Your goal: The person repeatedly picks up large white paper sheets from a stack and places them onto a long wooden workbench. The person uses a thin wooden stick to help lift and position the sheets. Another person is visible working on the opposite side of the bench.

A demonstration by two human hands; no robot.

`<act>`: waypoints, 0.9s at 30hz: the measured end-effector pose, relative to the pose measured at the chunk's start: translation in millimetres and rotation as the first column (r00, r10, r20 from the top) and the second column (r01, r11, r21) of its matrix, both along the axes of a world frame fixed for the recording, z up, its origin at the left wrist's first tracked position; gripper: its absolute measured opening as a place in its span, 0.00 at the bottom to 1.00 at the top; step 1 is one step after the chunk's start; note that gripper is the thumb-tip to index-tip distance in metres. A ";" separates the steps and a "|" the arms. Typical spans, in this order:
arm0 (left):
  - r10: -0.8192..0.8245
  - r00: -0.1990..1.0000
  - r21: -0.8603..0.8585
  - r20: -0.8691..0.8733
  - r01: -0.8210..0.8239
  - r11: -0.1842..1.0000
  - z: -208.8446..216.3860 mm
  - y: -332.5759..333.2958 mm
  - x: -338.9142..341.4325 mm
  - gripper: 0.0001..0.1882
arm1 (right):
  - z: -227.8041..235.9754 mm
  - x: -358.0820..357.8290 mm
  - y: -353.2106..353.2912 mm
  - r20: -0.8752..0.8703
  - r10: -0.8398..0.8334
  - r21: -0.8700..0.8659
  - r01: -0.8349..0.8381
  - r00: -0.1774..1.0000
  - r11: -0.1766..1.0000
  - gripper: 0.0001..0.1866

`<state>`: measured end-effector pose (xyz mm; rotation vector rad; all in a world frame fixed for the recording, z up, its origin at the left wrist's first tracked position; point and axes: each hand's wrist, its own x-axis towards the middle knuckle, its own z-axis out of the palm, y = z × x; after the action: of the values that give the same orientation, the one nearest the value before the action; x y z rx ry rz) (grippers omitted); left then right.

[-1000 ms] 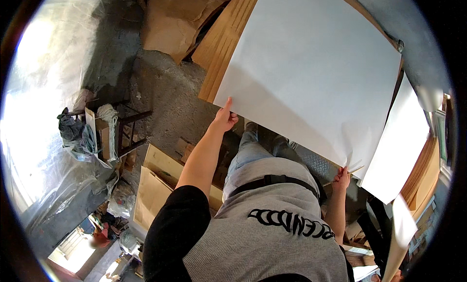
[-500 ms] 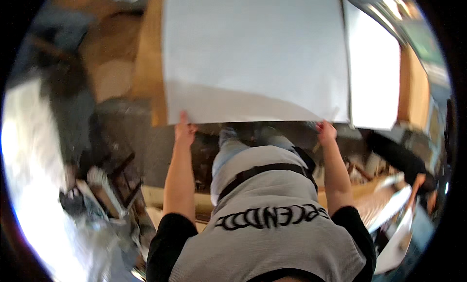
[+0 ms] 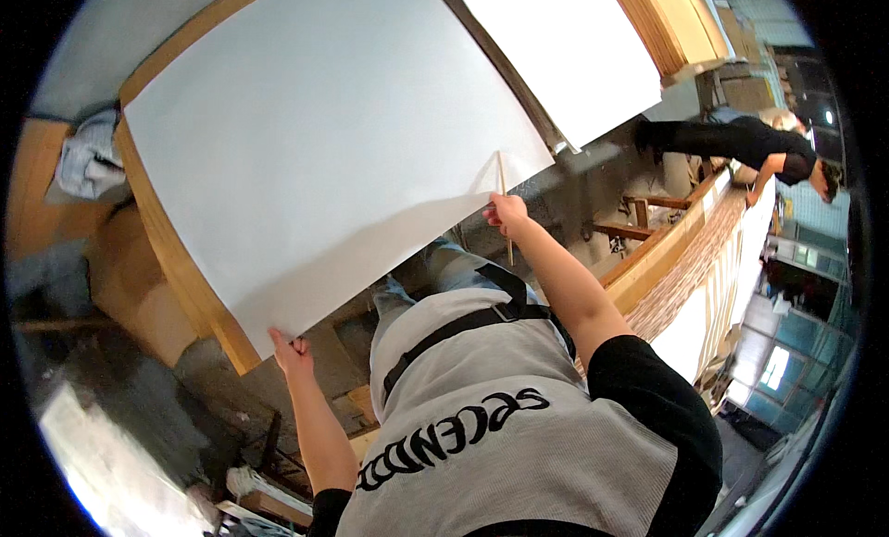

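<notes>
A large white sheet [image 3: 333,139] lies over a wooden board, its near edge facing my body. At the sheet's near left corner, my left hand [image 3: 293,352] is closed on the edge, one finger extended over the top and the others curled below. My right hand [image 3: 506,213] is closed around a thin wooden stick [image 3: 503,171] at the same edge, farther right. The stick's upper end lies over the sheet and its lower end sticks out below my fist. Whether these fingers also grip the sheet I cannot tell.
A second white sheet [image 3: 574,65] lies past a dark gap to the right, beside a stack of yellowish wood [image 3: 681,28]. A person in dark clothes [image 3: 773,153] bends over a long wooden bench [image 3: 685,250] at right. A crumpled grey cloth [image 3: 90,157] sits at far left.
My view has turned, so the sheet now slants up to the right and the other person shows more fully. Both hands stay at its near edge, and the stick now shows clearly.
</notes>
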<state>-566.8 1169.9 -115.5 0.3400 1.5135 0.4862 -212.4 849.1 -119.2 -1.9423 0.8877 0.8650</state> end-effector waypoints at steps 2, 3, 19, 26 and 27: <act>-0.100 0.995 -0.038 0.008 0.100 0.994 -3.6 1.3 -8.7 0.18 | -1.9 1.4 -3.6 0.048 0.090 0.007 -0.090 0.995 0.996 0.12; -0.145 0.989 -0.053 0.011 0.145 0.988 -1.5 3.6 -9.1 0.19 | -7.1 -1.0 -6.5 0.101 0.146 0.030 -0.149 0.984 0.988 0.13; -0.087 0.967 0.029 -0.239 0.097 0.995 49.5 0.1 7.0 0.20 | -21.5 7.9 -35.5 0.035 0.170 0.511 -0.164 0.985 0.844 0.17; -0.087 0.963 0.164 -0.254 0.131 0.978 108.4 3.9 8.9 0.20 | 8.6 23.6 -37.6 -0.066 0.137 0.675 -0.057 0.988 0.735 0.20; -0.101 0.965 0.212 -0.243 0.155 0.965 121.0 6.8 13.2 0.19 | 7.9 24.6 -36.0 -0.070 0.109 0.682 -0.032 0.992 0.730 0.20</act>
<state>-553.6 1176.7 5.5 0.6922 1.6494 0.5334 -187.8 813.0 -111.2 -1.2884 0.4444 1.1529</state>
